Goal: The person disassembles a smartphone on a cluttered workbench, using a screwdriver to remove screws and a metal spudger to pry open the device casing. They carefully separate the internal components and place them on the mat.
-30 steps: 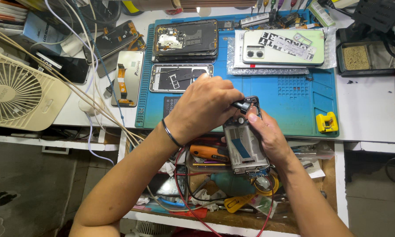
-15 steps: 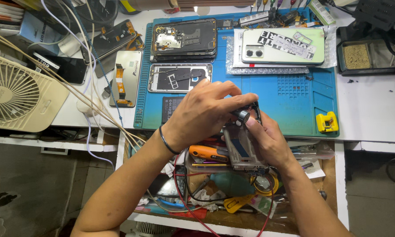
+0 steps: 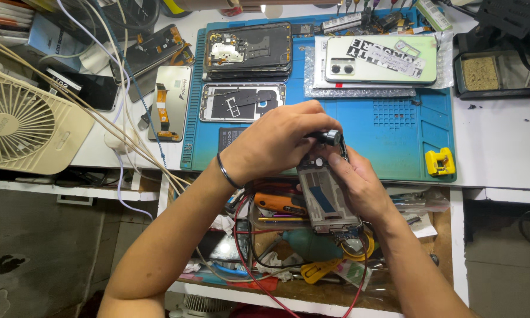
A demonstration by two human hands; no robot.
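My right hand [image 3: 359, 185] holds an opened phone frame [image 3: 327, 197] upright over the front edge of the blue work mat [image 3: 394, 123], fingers wrapped behind it. My left hand [image 3: 277, 141] is closed around a small black-handled tool [image 3: 330, 137] whose tip sits at the top corner of the frame. A dark band circles my left wrist [image 3: 227, 171]. The tool's tip is hidden by my fingers.
On the mat lie a dismantled phone body [image 3: 247, 50], a phone mid-frame [image 3: 241, 103], a pale green back cover [image 3: 383, 59] and a yellow clip [image 3: 440, 162]. A beige fan [image 3: 23, 121] stands left. A cluttered drawer with an orange tool [image 3: 280, 203] and cables is below.
My hands and the phone frame have shifted slightly right and a little up over the mat edge; the left hand's grip on the tool is tighter at the frame's top.
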